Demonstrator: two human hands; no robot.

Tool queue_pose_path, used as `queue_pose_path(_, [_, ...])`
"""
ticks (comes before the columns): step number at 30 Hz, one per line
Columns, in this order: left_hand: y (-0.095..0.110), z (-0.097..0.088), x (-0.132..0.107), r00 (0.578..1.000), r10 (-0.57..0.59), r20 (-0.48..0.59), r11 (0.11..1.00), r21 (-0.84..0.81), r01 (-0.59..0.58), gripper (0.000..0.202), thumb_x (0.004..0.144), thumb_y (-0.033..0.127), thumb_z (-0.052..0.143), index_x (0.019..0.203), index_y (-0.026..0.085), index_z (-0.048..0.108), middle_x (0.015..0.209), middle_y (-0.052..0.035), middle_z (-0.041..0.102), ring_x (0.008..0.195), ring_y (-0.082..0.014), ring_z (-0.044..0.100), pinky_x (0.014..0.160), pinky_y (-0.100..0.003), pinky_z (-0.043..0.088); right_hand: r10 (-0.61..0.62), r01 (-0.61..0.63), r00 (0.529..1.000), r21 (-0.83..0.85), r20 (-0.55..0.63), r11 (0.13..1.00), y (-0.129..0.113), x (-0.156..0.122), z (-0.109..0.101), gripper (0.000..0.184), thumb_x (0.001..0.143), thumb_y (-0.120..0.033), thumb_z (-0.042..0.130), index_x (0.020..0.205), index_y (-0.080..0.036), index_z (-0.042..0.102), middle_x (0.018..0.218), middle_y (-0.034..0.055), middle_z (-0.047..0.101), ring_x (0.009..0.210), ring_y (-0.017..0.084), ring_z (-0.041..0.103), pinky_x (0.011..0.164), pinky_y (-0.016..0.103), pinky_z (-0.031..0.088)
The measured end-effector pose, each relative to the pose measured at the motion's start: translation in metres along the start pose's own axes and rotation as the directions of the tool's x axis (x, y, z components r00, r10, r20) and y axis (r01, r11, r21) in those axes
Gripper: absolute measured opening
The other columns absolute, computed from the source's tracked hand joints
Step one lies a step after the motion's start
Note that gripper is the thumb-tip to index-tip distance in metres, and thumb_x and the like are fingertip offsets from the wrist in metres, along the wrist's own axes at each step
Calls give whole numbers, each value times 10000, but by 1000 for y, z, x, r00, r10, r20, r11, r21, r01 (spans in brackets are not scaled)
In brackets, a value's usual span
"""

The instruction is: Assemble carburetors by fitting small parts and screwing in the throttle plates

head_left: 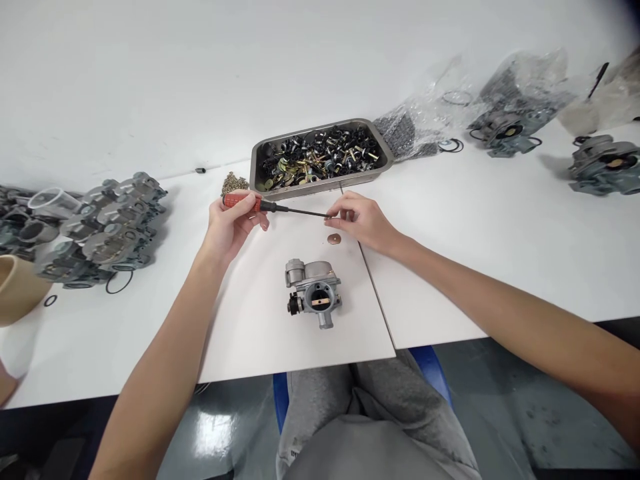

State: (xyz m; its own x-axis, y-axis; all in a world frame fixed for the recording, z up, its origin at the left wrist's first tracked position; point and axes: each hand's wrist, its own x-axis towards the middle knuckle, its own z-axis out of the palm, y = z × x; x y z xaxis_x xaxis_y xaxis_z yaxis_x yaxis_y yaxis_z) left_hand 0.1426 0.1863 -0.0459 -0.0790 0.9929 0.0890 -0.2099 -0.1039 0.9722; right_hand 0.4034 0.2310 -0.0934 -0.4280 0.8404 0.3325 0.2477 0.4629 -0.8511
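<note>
My left hand [233, 227] is closed around the red handle of a screwdriver [273, 207], whose dark shaft points to the right. At the shaft's tip, the thumb and fingers of my right hand [363, 220] are pinched together. Whatever sits between those fingertips is too small to make out. Just below them a copper-coloured disc [334, 239] lies flat on the white table. Nearer to me stands a grey metal carburetor [315, 287], its round bore facing me with a brass-coloured shaft across it. Neither hand touches the carburetor.
Behind my hands is a metal tray [320, 188] of mixed small parts, with a pile of small brass-coloured screws [234, 184] beside it. Several carburetors [113, 223] crowd the left side. Plastic bags [425, 120] and more carburetors [607, 163] stand at right. A seam [375, 293] crosses the table.
</note>
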Motion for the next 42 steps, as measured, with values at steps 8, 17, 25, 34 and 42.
queue_pose_path(8, [-1,-1,1,1000,-2,4,1000,-9,2,312,627,325,861,758,103,686,648,-56,671,471,-150,611,465,-282,523,7,-8,1000,-62,-19,998,0,0,1,85,782,-236,743,763,-154,725,873,28,591,660,88,513,647,277,415])
queue_pose_path(17, [-3,-1,1,1000,-8,-4,1000,22,8,328,633,350,859,756,110,672,651,-50,668,474,-134,602,463,-276,528,0,0,1000,-84,-7,996,2,-1,2,79,777,-216,734,743,-151,703,891,30,599,644,83,507,627,275,411])
queue_pose_path(25, [-5,-1,1,999,47,-18,994,97,-45,308,633,332,861,740,114,671,655,-35,648,470,-138,604,446,-285,525,-33,33,999,-128,-3,991,4,-3,3,68,788,-173,707,727,-149,687,891,29,598,638,81,511,626,280,428])
queue_pose_path(34, [-1,5,-3,989,149,5,963,227,-147,252,681,305,829,763,135,663,579,6,617,447,-121,596,454,-262,537,-82,85,996,-101,33,991,-1,-9,6,133,804,-145,659,679,-150,614,945,38,581,634,82,538,611,294,491])
queue_pose_path(42, [6,11,-6,983,180,30,972,151,-182,309,649,337,864,783,131,676,632,7,616,480,-110,608,454,-265,552,-149,157,986,-108,81,982,-6,-11,8,94,802,-154,671,713,-165,643,964,49,602,768,131,582,739,337,543])
